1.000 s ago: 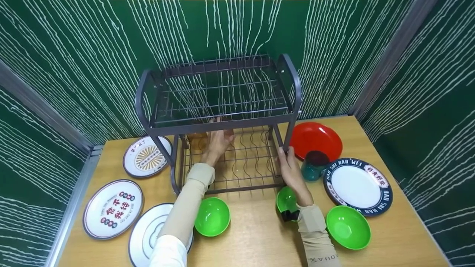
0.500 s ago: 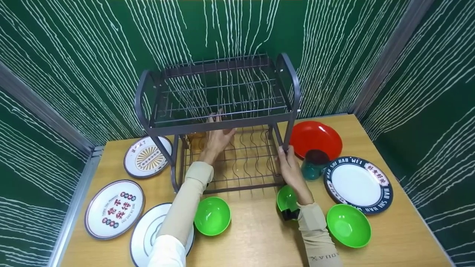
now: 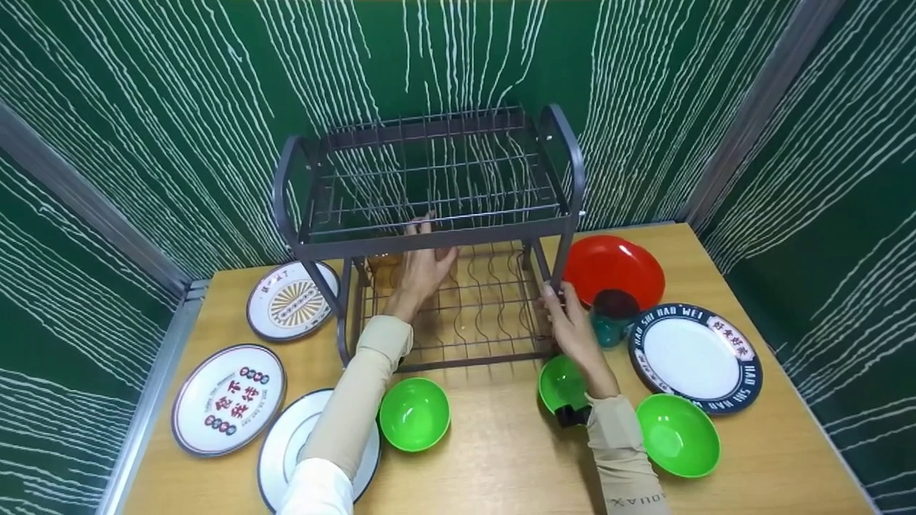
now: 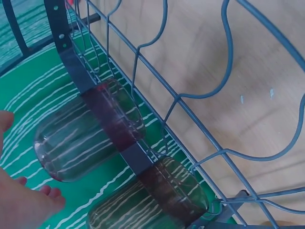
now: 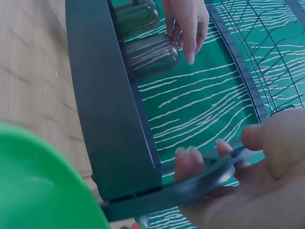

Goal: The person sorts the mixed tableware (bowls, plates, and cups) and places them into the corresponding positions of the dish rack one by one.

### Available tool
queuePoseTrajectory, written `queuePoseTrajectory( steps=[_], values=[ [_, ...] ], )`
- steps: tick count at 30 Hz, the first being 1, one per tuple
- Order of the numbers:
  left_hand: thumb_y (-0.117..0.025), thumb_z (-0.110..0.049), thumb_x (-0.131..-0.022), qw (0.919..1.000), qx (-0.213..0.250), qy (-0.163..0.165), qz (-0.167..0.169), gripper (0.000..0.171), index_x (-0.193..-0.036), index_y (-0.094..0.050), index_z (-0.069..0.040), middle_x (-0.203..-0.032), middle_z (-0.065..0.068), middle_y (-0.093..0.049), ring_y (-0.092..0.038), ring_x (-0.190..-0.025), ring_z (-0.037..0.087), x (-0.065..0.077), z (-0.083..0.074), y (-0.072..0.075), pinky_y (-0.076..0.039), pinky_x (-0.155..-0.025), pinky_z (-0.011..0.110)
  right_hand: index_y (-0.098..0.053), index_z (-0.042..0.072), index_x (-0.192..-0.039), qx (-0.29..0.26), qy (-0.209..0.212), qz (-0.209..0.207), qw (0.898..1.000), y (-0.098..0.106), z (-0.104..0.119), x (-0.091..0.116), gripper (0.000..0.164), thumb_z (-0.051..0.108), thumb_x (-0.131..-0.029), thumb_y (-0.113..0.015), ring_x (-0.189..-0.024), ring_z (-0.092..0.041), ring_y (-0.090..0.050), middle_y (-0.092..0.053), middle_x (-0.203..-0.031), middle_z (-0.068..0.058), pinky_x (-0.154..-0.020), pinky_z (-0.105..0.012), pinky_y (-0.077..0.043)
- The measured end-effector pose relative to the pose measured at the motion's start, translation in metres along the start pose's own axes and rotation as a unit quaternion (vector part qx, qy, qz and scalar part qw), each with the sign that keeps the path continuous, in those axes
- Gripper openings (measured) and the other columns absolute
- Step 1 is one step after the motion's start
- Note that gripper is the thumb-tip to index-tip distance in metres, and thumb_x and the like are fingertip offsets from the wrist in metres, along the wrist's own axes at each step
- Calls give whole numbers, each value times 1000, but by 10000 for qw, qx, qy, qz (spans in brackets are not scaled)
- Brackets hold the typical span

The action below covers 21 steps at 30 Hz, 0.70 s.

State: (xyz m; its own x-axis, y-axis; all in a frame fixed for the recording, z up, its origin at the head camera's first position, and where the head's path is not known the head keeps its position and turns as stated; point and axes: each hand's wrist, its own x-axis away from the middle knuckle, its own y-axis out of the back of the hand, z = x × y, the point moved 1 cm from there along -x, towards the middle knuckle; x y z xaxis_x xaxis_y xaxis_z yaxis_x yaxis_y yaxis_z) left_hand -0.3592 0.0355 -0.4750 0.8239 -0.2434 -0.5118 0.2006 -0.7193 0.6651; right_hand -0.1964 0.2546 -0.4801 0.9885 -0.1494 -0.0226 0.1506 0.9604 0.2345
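Green, white-streaked walls [image 3: 630,121] back the dark metal two-tier rack [image 3: 436,242] at twelve o'clock — right hand [image 3: 576,330] gripping its post [image 3: 562,257], left hand [image 3: 422,276] loose, empty beside a transparent rounded cup [image 4: 71,143] — which a rack-jolting tug might dislodge

Looks like a little lab-style booth set up kinda like a kitchen, tbh. Green walls [image 3: 569,64] covered in white drippy lines [image 3: 451,50] close in the back and both sides, metal posts [image 3: 754,107] run up the corners, and the plain wooden table [image 3: 494,443] between them has a dish rack [image 3: 494,234], plates [image 3: 687,357] and bowls [image 3: 415,415] on it.
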Motion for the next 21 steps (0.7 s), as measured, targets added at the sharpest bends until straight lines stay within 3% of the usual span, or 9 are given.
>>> queuePoseTrajectory(
  steps=[4, 7, 10, 16, 21],
  values=[
    [-69, -25, -88, 10000, 0, -86, -5, 70, -141, -34, 4, -139, 26, -36, -37, -130, 35, 6, -4, 3, -32, -108, 43, -35, 6, -139, 258, 106, -17, 9996, 8, -19, -3, 50, 38, -101, -41, -117, -36, -48, -47, -133, -22, -97, -53, -40],
    [-68, -25, -88, 9993, -64, -328, -169, 68, -138, -36, 7, -138, 27, -39, -37, -130, 36, 11, -7, 4, -31, -109, 44, -39, 6, -138, 346, 373, -271, 9983, 13, -34, -6, 50, 38, -99, -46, -117, -33, -49, -50, -129, -18, -100, -48, -38],
    [-69, -23, -87, 9972, -138, -614, -394, 65, -136, -40, 8, -135, 26, -43, -39, -128, 35, 15, -9, 3, -30, -110, 43, -47, 4, -130, 311, 692, -578, 9954, 20, -36, -3, 41, 30, -99, -50, -113, -28, -52, -55, -122, -16, -97, -42, -40],
    [-68, -28, -88, 9970, -70, -663, -404, 66, -139, -39, 3, -137, 21, -43, -36, -131, 31, 24, -16, 3, -24, -112, 42, -56, 5, -122, 859, 1052, -1018, 9855, 36, -34, 3, 34, 29, -98, -52, -106, -17, -51, -56, -118, -9, -91, -29, -42],
    [-65, -35, -89, 9966, -180, -665, -446, 67, -142, -37, -4, -141, 16, -39, -36, -130, 28, 34, -26, 6, -30, -108, 44, -59, 5, -119, 1193, 1204, -1340, 9764, 51, -37, 3, 33, 28, -95, -58, -109, -23, -50, -54, -116, -10, -96, -40, -38]
  ],
)
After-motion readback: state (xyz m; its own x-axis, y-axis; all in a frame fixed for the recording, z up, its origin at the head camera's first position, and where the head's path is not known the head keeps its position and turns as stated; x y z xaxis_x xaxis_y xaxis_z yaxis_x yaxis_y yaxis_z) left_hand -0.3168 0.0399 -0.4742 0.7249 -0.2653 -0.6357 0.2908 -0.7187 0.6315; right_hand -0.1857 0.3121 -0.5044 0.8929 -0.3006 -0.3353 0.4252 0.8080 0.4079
